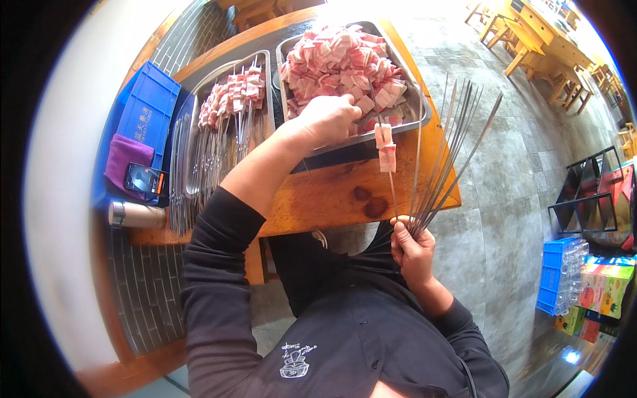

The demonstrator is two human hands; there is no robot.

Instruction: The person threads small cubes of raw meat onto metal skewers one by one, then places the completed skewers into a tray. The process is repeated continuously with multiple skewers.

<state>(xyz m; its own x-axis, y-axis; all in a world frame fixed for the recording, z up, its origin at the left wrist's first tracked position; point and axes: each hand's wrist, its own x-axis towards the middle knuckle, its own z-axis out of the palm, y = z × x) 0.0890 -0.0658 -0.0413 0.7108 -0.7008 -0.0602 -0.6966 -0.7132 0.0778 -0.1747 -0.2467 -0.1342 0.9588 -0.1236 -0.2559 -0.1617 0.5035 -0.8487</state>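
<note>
My right hand (pixel 414 245) grips a fanned bundle of thin metal skewers (pixel 450 154) past the table's near edge. One skewer points toward the meat tray, with a few flat pieces of pink and white raw meat (pixel 385 149) threaded on it. My left hand (pixel 331 118) is over the near side of a metal tray (pixel 423 117), its fingers curled against a heap of cut meat (pixel 343 64). Whether a piece is between those fingers is hidden. Left of it, a second metal tray (pixel 271 84) holds loaded meat skewers (pixel 234 97), their bare ends toward me.
More bare skewers (pixel 180 174) lie along the wooden table (pixel 318 204). At left are a blue plastic crate (pixel 149 109), a purple cloth (pixel 127 159), a phone (pixel 144 178) and a capped bottle (pixel 137 214). A black rack (pixel 587 194) and blue crate (pixel 557 276) stand at right.
</note>
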